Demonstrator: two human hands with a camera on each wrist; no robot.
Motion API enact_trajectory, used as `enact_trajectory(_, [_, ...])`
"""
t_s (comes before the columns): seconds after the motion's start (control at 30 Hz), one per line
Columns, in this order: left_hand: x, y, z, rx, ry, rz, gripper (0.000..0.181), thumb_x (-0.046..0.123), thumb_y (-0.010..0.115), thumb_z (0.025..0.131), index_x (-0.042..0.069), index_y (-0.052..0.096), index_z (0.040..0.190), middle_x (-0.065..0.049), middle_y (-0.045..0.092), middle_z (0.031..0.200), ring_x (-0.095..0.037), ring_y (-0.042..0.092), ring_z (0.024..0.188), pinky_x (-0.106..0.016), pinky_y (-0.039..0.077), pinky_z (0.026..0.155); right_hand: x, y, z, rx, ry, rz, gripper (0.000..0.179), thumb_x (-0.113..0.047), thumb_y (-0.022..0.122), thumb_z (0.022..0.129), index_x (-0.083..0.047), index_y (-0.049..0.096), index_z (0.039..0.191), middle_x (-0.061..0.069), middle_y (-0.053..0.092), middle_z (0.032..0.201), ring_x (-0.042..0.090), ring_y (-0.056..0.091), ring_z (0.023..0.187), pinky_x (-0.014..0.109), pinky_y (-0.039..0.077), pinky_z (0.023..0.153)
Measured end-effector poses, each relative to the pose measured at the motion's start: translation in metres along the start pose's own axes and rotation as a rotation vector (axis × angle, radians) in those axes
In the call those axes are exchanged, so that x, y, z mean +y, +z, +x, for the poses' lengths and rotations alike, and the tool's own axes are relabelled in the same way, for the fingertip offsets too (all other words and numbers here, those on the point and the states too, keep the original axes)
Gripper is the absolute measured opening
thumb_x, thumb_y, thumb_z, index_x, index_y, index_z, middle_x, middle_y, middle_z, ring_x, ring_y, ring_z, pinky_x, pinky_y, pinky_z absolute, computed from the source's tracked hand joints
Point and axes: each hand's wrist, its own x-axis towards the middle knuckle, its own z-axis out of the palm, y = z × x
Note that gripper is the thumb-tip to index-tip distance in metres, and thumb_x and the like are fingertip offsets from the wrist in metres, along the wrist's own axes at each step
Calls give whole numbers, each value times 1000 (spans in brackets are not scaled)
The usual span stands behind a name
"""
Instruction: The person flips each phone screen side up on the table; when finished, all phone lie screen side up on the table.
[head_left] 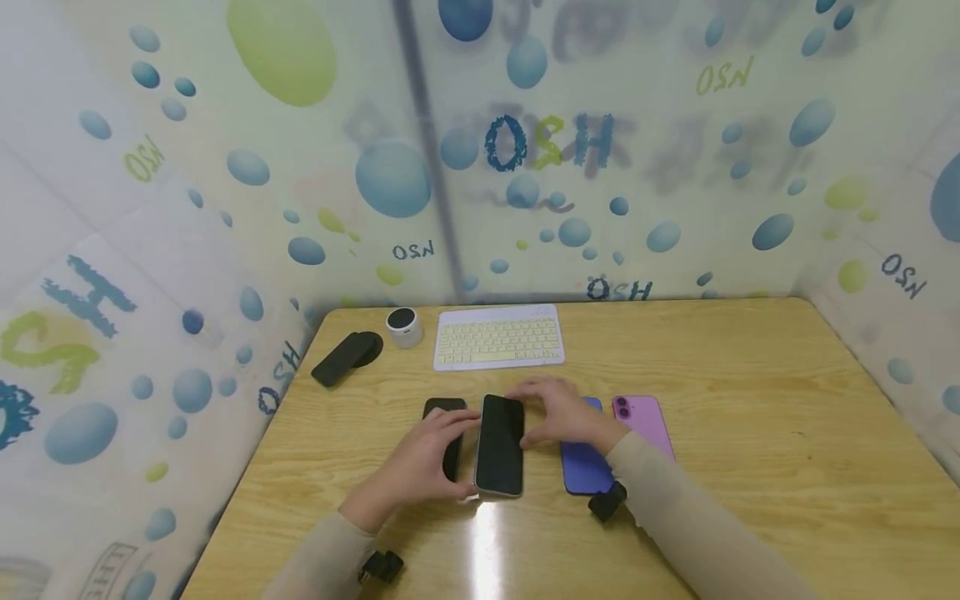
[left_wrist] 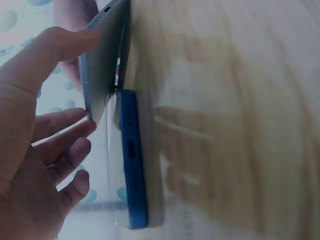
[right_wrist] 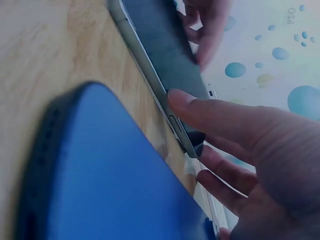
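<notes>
Between both hands is a dark-screened smartphone (head_left: 500,446) with a light metal frame, tilted in both wrist views. My left hand (head_left: 426,458) holds its left side, with the thumb near the bottom corner and the fingertips along the edge. The right hand (head_left: 564,415) grips its upper right, its thumb (right_wrist: 182,97) on the screen's edge and its fingers around the top end. Under the left hand lies another phone (head_left: 453,457), black-faced with a blue edge, partly hidden. A blue phone (head_left: 587,471) lies face down beneath the right wrist.
A pink phone (head_left: 647,419) lies right of the blue one, partly behind the right sleeve. Farther back are a white keyboard (head_left: 498,340), a small white cylinder with a dark top (head_left: 405,329), and a black slab (head_left: 339,360) overlapping a black disc (head_left: 369,348). Patterned curtains surround the wooden table (head_left: 750,433).
</notes>
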Motion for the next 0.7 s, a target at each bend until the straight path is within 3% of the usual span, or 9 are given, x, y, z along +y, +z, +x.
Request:
enact_trajectory(0.3, [2, 7, 7, -74, -10, 129, 85, 51, 90, 67, 15, 65, 140, -1, 60, 147, -18, 50, 121, -44, 49, 103, 2, -6, -1, -68, 24, -27, 73, -36, 94, 73, -21, 67, 139, 6, 62, 144, 35, 49, 139, 66, 26, 113])
enact_trajectory(0.57, [4, 3, 9, -96, -21, 110, 83, 50, 90, 69, 15, 65, 140, -3, 59, 148, -21, 48, 123, -48, 46, 106, 2, -7, -7, -58, 27, -55, 70, -40, 90, 77, -20, 66, 140, 4, 60, 146, 33, 45, 143, 70, 16, 115])
enact_trajectory(0.7, [7, 1, 10, -94, -23, 82, 82, 50, 89, 72, 15, 63, 141, -4, 56, 150, -24, 48, 128, -51, 45, 108, 5, -9, -16, -8, 1, -80, 64, -37, 87, 81, -15, 67, 138, 6, 61, 145, 36, 45, 142, 72, 16, 114])
